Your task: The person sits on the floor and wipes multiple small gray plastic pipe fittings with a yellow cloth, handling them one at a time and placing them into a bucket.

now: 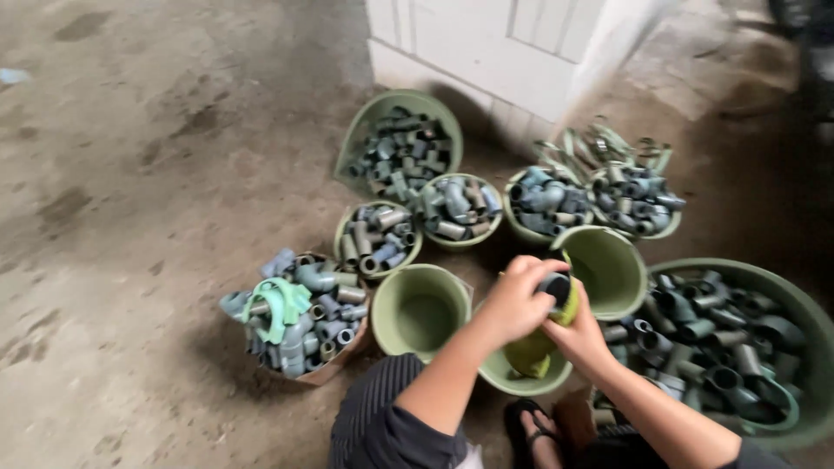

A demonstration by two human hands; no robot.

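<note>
Gripping pipe fitting (556,291) — both hands (543,314)

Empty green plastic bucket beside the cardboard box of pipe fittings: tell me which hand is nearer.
Left. The left hand is just right of the empty green bucket; the right hand lies farther right.

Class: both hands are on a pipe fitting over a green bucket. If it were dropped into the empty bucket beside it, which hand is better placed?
Probably the left hand: it grips the fitting from the empty bucket's side, while the right hand lies farther away.
</note>
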